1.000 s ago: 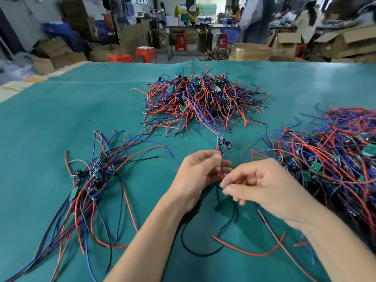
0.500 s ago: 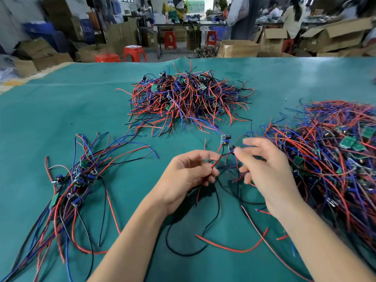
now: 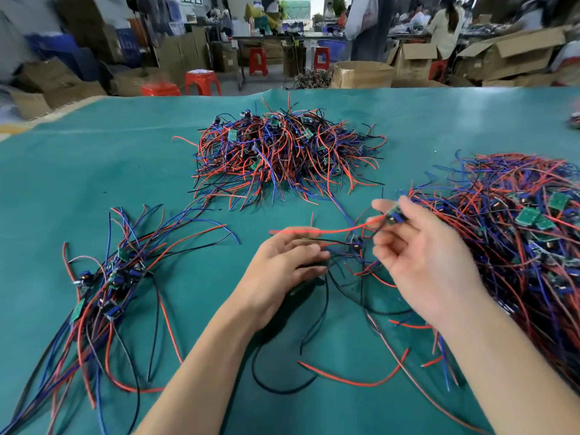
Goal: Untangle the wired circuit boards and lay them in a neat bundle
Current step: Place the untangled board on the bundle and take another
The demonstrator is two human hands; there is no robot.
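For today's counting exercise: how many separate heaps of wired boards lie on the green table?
3. A tangled heap at the far centre, a larger tangled heap on the right, and a straightened bundle on the left. Another may lie past the far-right edge.

Scene evenly lit, bright, diffuse overhead light. Soft shadows cast under forearms onto the teal table mat [image 3: 94, 171]. Motion blur seen on the bare right hand [image 3: 430, 262] and background. Wide-angle bending noted at edges; no glare.
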